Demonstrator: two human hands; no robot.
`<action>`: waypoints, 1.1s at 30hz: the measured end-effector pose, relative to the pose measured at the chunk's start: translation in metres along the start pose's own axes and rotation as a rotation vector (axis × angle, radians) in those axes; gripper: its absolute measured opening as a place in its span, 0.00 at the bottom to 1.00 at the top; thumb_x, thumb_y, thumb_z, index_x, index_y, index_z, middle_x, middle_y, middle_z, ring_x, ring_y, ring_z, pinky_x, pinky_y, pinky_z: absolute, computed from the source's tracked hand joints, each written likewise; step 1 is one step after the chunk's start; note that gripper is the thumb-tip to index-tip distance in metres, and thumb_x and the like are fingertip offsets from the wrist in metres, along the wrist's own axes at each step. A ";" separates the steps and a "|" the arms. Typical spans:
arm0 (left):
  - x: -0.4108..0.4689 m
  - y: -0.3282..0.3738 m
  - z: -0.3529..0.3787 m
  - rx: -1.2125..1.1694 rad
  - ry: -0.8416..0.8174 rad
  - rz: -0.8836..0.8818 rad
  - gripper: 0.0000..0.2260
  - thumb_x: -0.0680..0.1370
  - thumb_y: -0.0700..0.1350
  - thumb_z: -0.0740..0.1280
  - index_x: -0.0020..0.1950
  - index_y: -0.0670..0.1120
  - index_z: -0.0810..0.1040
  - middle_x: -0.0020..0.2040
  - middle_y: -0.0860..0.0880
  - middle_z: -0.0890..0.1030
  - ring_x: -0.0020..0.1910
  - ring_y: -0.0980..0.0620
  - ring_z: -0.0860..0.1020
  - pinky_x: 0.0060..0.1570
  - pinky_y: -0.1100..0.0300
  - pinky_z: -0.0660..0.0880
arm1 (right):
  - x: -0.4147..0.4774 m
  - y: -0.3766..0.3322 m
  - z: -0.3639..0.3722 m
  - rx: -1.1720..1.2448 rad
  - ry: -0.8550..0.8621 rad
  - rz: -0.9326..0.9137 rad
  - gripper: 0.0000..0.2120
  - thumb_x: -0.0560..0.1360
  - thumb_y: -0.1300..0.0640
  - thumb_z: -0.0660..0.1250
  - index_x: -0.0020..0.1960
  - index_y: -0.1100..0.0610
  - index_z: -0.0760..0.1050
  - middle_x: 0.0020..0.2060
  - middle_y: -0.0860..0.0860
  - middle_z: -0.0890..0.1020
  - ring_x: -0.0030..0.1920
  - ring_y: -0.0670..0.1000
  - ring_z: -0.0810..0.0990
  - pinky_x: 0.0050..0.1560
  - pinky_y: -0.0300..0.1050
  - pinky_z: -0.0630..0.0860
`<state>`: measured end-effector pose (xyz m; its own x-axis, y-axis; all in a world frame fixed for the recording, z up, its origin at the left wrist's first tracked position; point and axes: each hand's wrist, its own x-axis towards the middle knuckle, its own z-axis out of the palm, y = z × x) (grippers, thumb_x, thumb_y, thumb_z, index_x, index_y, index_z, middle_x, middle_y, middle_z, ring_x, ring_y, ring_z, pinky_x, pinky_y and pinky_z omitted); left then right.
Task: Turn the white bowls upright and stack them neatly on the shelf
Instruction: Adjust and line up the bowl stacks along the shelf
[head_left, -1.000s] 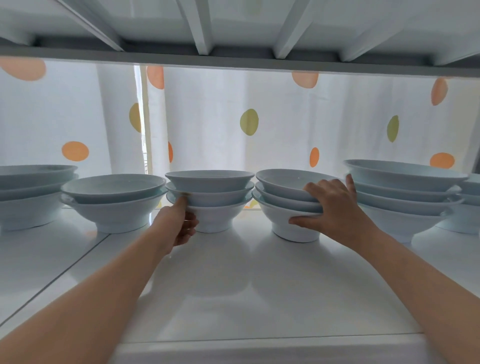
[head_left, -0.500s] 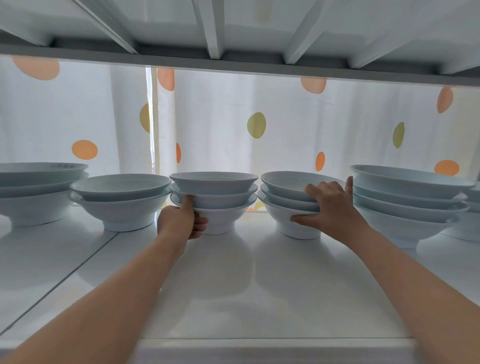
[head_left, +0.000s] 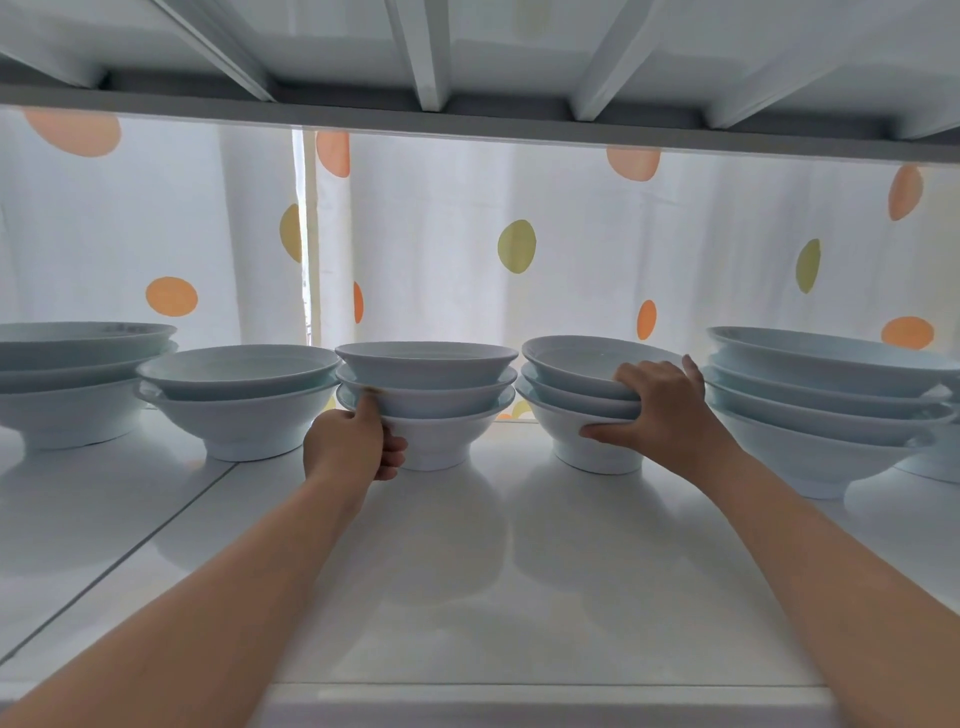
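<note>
Several stacks of upright white bowls stand in a row on the white shelf (head_left: 467, 571). My left hand (head_left: 353, 441) grips the left side of the middle stack of three bowls (head_left: 431, 384), thumb up on the lowest rim, fingers curled under by the foot. My right hand (head_left: 660, 410) holds the right side of the neighbouring stack of three bowls (head_left: 571, 374), fingers over the rims and thumb against the bottom bowl's wall. That stack's top bowl sits slightly tilted.
A two-bowl stack (head_left: 239, 395) and a taller stack (head_left: 67, 379) stand at the left. A stack of several bowls (head_left: 831, 405) stands at the right, close to my right hand. The upper shelf's underside (head_left: 467, 109) hangs low overhead. A dotted curtain (head_left: 519, 244) closes the back.
Both hands have kept their grips on the two stacks. The stacks sit slightly farther back on the shelf, and the camera has shifted a little to the left.
</note>
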<state>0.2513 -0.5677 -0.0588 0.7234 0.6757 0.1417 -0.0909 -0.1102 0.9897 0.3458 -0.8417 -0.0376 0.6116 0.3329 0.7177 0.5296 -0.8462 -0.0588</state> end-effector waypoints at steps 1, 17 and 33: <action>0.001 0.000 0.000 0.004 0.001 0.000 0.20 0.81 0.49 0.55 0.36 0.39 0.75 0.30 0.43 0.80 0.25 0.47 0.75 0.24 0.61 0.75 | 0.000 0.000 0.000 0.014 0.005 0.004 0.23 0.63 0.40 0.75 0.39 0.55 0.68 0.37 0.51 0.75 0.43 0.52 0.70 0.70 0.61 0.55; 0.009 0.006 -0.034 0.203 -0.262 -0.306 0.21 0.81 0.57 0.47 0.47 0.43 0.69 0.36 0.42 0.81 0.29 0.47 0.78 0.28 0.62 0.74 | -0.006 -0.033 -0.008 -0.078 0.133 -0.086 0.33 0.65 0.31 0.57 0.57 0.53 0.76 0.46 0.57 0.75 0.49 0.60 0.72 0.53 0.59 0.70; 0.090 0.003 -0.196 0.190 -0.238 -0.279 0.25 0.80 0.62 0.50 0.57 0.41 0.70 0.37 0.42 0.81 0.30 0.48 0.78 0.20 0.66 0.74 | 0.015 -0.220 0.019 0.157 0.035 -0.130 0.25 0.70 0.41 0.61 0.59 0.56 0.77 0.54 0.53 0.81 0.56 0.57 0.78 0.62 0.55 0.69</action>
<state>0.1823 -0.3647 -0.0398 0.8425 0.5136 -0.1623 0.2431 -0.0937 0.9655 0.2498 -0.6430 -0.0270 0.5125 0.4183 0.7499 0.6895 -0.7210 -0.0690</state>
